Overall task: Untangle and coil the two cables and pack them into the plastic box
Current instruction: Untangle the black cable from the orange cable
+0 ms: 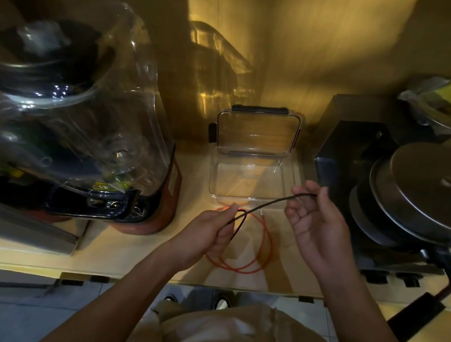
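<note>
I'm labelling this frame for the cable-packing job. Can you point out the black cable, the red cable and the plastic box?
black cable (273, 203), head view, on the taut stretch between the two hands.
red cable (267, 238), head view, on the right arc of the loop lying on the counter.
plastic box (226, 197), head view, on its near rim.

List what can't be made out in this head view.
- Black cable: its lower run disappears behind the left hand; its far end is hidden in the right hand.
- Red cable: the left hand covers part of the loop, so whether it is free of the black one is unclear.
- Plastic box: clear walls and glare; it looks empty, not certain.
- Blender: cut off by the left edge.
</note>
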### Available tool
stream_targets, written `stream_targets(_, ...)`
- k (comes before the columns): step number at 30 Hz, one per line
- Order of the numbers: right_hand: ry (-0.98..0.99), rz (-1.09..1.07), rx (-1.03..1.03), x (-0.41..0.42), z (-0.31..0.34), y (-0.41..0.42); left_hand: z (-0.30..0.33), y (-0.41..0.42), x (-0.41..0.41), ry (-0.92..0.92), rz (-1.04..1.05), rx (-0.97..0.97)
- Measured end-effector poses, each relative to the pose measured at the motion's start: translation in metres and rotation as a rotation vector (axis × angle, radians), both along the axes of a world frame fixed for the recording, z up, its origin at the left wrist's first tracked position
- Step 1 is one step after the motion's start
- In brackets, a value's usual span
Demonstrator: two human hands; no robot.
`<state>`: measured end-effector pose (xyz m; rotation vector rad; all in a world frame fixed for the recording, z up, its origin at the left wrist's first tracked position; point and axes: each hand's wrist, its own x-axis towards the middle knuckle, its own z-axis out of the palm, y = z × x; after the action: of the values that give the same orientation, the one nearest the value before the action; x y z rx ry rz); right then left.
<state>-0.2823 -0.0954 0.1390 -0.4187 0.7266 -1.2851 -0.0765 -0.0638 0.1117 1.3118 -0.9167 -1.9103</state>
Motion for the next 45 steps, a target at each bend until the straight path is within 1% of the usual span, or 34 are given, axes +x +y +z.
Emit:
stream_targets(5,0.008,-0.035,0.008,-0.008,0.003,-0.004,-0.005,-0.003,0.008,0.252,0.014,0.147)
stream_targets(9,-0.101,-0.060,0.047,-0.005,0.002,-0.006,-0.006,-0.003,0.010,0.497,0.145,0.282)
stream_targets(11,-0.146,-0.090,0.055,-0.005,0.003,-0.007,-0.006,-0.002,0.014,0.583,0.173,0.333)
stream_targets(14,-0.121,-0.117,0.031,-0.004,0.004,-0.006,-0.005,0.000,0.016,0.672,0.141,0.368)
stream_targets(16,-0.046,-0.113,-0.011,-0.003,0.004,-0.004,-0.004,0.003,0.015,0.708,0.106,0.366)
stream_targets(21,0.212,-0.103,-0.164,0.001,-0.004,0.005,-0.001,0.009,0.014,0.788,-0.024,0.303)
stream_targets(23,0.270,-0.111,-0.188,0.003,-0.008,0.008,0.001,0.011,0.016,0.822,-0.039,0.278)
stream_targets(26,0.335,-0.102,-0.194,0.004,-0.011,0.012,0.003,0.013,0.018,0.886,0.005,0.230)
stream_targets(28,0.427,-0.078,-0.211,0.005,-0.013,0.015,0.005,0.013,0.021,0.945,0.045,0.201)
stream_targets(32,0.580,0.030,-0.297,0.013,-0.014,0.021,0.007,0.013,0.021,0.981,0.082,0.149)
stream_targets(35,0.618,0.087,-0.341,0.021,-0.013,0.023,0.010,0.014,0.018,0.990,0.091,0.116)
stream_targets(40,0.599,0.186,-0.400,0.030,-0.012,0.029,0.016,0.016,0.018,1.034,0.105,0.098)
stream_targets(43,0.558,0.259,-0.395,0.040,-0.013,0.033,0.017,0.015,0.019,1.060,0.126,0.083)
stream_targets(45,0.586,0.310,-0.424,0.045,-0.014,0.034,0.018,0.016,0.021,1.081,0.148,0.072)
